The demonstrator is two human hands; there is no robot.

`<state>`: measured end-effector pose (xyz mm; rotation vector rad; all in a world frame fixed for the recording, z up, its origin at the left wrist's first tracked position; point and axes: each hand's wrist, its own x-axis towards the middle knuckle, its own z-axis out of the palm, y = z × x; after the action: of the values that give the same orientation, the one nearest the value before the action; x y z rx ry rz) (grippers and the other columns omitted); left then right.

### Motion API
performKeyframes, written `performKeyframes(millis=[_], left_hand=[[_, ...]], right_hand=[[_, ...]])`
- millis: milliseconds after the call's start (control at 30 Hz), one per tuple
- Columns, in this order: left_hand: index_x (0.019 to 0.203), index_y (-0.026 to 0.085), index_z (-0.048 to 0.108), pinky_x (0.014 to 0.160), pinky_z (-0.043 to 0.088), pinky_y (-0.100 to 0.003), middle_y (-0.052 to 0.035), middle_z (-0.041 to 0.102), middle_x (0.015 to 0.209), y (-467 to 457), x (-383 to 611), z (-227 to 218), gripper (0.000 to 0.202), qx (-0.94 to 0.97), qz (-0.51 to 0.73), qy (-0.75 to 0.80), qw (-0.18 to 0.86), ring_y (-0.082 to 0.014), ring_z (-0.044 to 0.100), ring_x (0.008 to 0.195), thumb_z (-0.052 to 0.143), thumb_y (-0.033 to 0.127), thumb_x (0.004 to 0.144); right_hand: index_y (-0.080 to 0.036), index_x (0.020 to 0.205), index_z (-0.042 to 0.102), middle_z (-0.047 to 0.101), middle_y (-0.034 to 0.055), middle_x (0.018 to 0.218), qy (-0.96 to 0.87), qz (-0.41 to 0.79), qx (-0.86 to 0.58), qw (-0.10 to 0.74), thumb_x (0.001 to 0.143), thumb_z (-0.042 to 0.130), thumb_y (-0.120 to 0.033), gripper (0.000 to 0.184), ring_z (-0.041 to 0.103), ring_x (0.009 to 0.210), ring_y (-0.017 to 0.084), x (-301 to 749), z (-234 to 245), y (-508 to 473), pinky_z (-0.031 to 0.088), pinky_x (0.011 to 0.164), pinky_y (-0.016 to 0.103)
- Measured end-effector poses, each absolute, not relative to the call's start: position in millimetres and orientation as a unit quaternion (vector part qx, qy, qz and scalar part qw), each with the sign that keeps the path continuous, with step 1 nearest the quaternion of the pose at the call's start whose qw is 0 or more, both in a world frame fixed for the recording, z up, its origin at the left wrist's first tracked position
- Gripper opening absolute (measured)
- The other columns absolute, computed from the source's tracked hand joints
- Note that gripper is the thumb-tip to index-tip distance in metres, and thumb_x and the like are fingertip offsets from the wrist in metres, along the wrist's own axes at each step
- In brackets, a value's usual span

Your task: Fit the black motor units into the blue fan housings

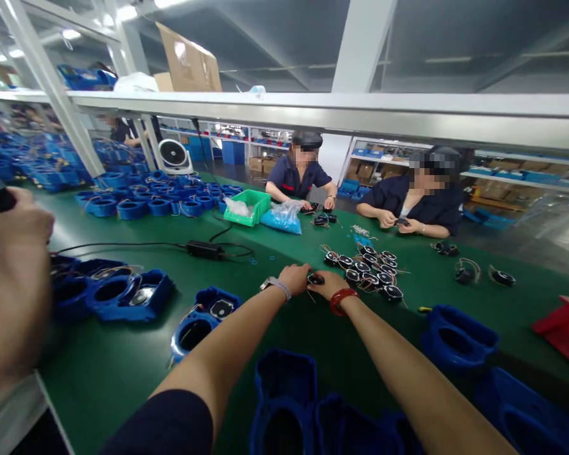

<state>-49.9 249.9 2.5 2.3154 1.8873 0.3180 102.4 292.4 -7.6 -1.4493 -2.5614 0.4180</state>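
Note:
Both my arms reach far out over the green table (123, 366). My left hand (294, 277), with a watch on its wrist, and my right hand (329, 282), with a red bangle on its wrist, meet on one small black part with wires (315, 279) and pinch it between their fingers. Just right of my hands lies a cluster of several like black parts (370, 270) with thin wires.
Blue plastic housings lie near me (203, 316), at the front edge (284, 404) and to the right (458, 341). A black adapter with cable (203, 249), a green bin (249, 206) and a blue bag (282, 218) sit further off. Two seated people work opposite. Another person's hand (9, 278) is at the left.

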Motion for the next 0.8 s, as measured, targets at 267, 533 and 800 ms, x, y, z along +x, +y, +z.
performKeyframes(millis=[267,533,800], left_hand=[[0.122,0.012,0.046,0.079,0.051,-0.033,-0.0069,0.064,0.095,154.2,-48.7,58.1,0.027,0.748,0.215,0.615,0.132,-0.0166,0.063,0.086,0.038,0.02,0.098],[0.114,0.024,0.059,0.076,0.049,-0.026,-0.0023,0.068,0.098,-11.1,-69.5,69.7,0.028,0.764,0.286,0.556,0.158,-0.0174,0.065,0.087,0.036,0.028,0.098],[0.106,0.022,0.057,0.064,0.051,-0.024,-0.0028,0.066,0.088,-59.4,-49.5,17.6,0.022,0.746,0.208,0.62,0.124,-0.0169,0.065,0.074,0.037,0.022,0.096]], right_hand=[[-0.019,0.106,0.061,0.067,0.0063,0.099,-0.868,0.116,-0.465,0.13,0.083,0.062,-0.024,0.023,0.062,0.093,0.023,105.2,41.5,211.3,0.047,0.083,0.032],[-0.021,0.111,0.061,0.065,0.0054,0.11,-0.928,0.191,-0.258,0.187,0.087,0.057,-0.031,0.026,0.06,0.1,0.022,117.5,71.3,96.6,0.047,0.091,0.036],[-0.022,0.114,0.064,0.063,0.0088,0.115,-0.951,0.137,-0.241,0.137,0.09,0.054,-0.028,0.027,0.059,0.104,0.024,121.0,34.3,87.5,0.05,0.091,0.042]])
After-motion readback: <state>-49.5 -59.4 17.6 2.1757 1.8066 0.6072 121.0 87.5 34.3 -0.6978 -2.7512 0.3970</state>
